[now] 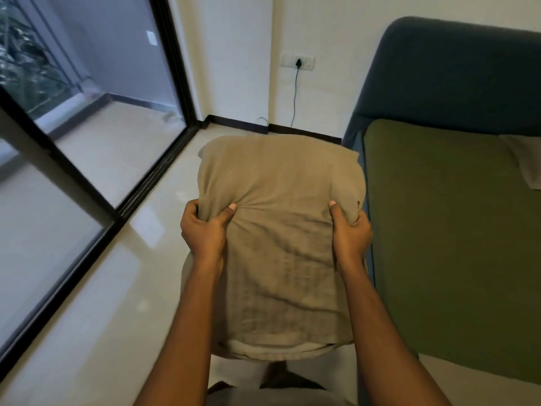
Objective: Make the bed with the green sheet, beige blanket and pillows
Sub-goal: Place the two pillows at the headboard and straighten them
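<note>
One beige pillow (278, 177) is held up in both hands over the pale floor (102, 303), just beside the left edge of the bed. The left hand (205, 230) grips its left side, and the right hand (349, 230) grips its right side. On each hand the thumb presses into the top of the fabric, which bunches into creases, while the other fingers (190, 208) curl round the pillow's edge.

The green sheet (453, 244) covers the mattress below one dark blue headboard (453, 74). One more beige piece of bedding (524, 159) lies on the sheet at the right edge; pillow or blanket, I cannot tell.

One wall socket (298, 62) holds one black plug, and its cable (295, 95) hangs to the floor. A black-framed glass door (172, 63) stands on the left.
</note>
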